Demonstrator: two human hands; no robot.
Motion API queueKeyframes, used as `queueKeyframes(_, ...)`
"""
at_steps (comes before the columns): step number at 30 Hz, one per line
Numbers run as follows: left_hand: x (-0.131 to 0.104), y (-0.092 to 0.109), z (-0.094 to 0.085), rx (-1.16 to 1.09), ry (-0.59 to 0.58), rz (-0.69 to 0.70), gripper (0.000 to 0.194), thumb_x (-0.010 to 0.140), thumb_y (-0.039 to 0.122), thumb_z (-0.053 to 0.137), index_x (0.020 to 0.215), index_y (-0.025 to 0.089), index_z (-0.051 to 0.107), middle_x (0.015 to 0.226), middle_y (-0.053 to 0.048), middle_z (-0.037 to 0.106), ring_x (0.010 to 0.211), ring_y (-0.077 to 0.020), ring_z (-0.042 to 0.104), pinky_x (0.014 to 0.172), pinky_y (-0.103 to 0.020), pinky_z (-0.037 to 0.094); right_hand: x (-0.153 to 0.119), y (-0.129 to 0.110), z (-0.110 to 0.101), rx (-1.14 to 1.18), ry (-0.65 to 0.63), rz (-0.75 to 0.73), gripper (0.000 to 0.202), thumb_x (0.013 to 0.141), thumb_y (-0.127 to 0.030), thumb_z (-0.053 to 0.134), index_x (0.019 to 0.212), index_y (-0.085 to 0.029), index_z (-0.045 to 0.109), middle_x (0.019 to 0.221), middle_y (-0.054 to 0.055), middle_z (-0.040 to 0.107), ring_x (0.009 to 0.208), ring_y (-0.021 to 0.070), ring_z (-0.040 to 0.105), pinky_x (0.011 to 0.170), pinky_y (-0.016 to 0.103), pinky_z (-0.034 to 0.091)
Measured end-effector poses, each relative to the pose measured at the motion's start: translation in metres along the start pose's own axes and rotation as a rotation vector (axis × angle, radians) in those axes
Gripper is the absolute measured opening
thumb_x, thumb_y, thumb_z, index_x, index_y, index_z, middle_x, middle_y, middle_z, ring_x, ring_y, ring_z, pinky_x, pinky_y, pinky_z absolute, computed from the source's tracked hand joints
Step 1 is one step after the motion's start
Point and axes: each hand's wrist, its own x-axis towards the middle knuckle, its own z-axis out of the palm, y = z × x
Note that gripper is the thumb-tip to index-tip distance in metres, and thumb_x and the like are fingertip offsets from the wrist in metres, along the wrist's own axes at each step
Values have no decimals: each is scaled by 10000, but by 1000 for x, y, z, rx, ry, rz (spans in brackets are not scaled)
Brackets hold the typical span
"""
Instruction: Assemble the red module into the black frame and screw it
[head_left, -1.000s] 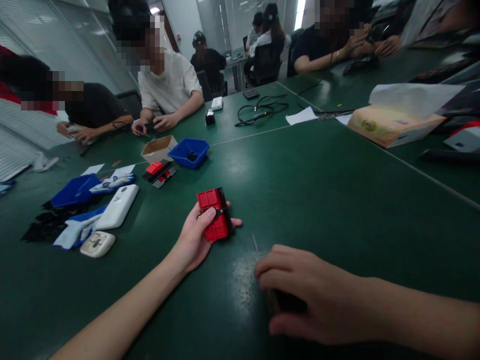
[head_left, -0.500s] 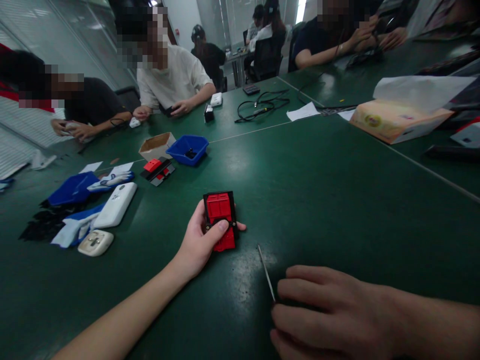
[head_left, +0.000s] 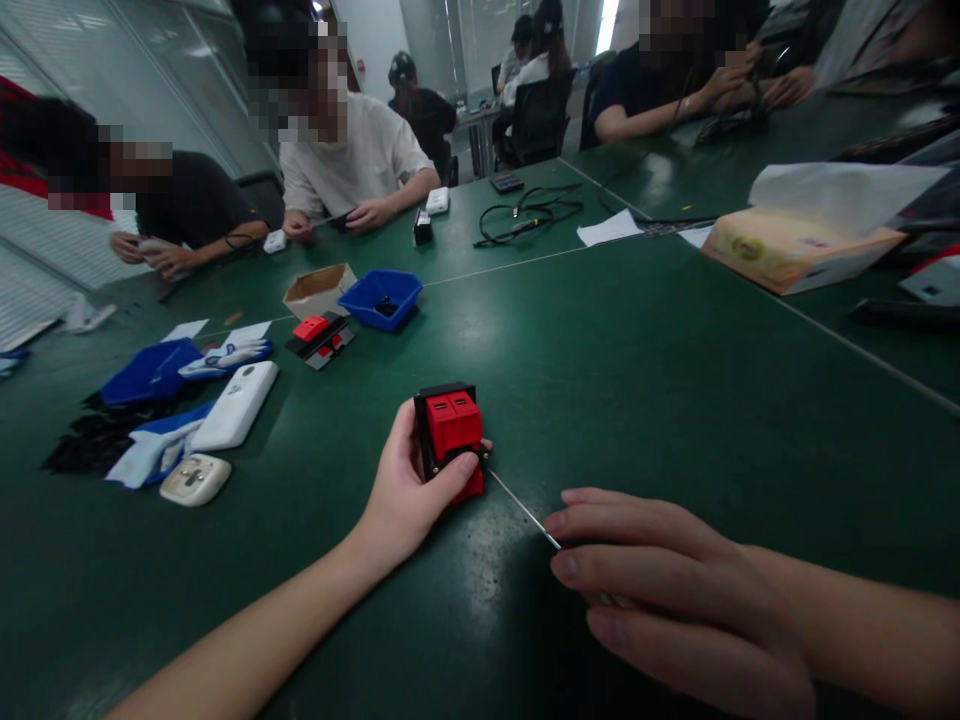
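Observation:
My left hand is closed around a red and black plastic socket block, its thumb pressed across the lower front. Two small slots show on the block's red upper face, and small screws sit at its sides. My right hand grips a screwdriver; most of the handle is hidden behind the fingers. The thin metal shaft points up and left, with its tip at the screw on the block's right side. Whether the tip sits in the screw head I cannot tell.
Farther left lie a similar red and black block, a blue bin with small black parts, a cardboard box, gloves and a white case. A tissue packet and cables lie beyond. Co-workers sit across the green table.
My left hand has tilted the block, so its slotted face now shows. My right hand has brought the screwdriver tip up and left, to the block's right side.

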Motion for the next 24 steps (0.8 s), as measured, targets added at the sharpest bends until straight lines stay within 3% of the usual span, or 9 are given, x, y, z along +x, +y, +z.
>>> queueKeyframes(2,0,0,0,16,16,-1,553,847,387,814,1263,180,514,1138,-109,731,1008,-253,756,920,-378,605,-5,3,5,3,67,-21,187,991,-92,473,988,-129,656,963,97,783,1182,253,693,1079,413,582)
queueKeyframes(8,1,-1,0,22,53,1,558,844,394,810,1267,188,511,1179,-117,723,1024,-274,760,914,-392,606,-14,9,7,3,27,11,237,1014,-93,424,1087,-113,648,1045,128,762,1318,247,612,1102,439,560)
queueKeyframes(14,0,3,1,30,38,-19,555,830,365,828,1257,191,519,1144,-112,741,1024,-284,761,921,-407,607,-7,9,7,11,103,-20,181,965,-84,493,1002,-109,668,959,128,777,1227,255,670,1051,437,594)
queueKeyframes(18,0,3,0,33,37,-11,552,830,366,828,1256,192,523,1146,-111,740,1022,-287,762,922,-412,606,-2,8,5,3,29,-11,169,929,-51,533,986,-129,672,953,102,789,1129,243,721,1038,425,605)
queueKeyframes(22,0,0,0,42,36,-7,566,836,370,824,1271,191,507,1150,-111,739,1025,-281,760,926,-406,604,-3,8,5,2,119,-35,174,964,-76,495,969,-117,664,940,111,778,1191,264,692,1045,426,601)
queueKeyframes(24,0,1,0,39,32,-10,558,835,375,824,1255,190,506,1135,-110,742,1017,-277,760,921,-403,606,-3,8,2,8,77,-25,167,961,-67,502,990,-111,660,961,114,783,1186,265,696,1041,432,605)
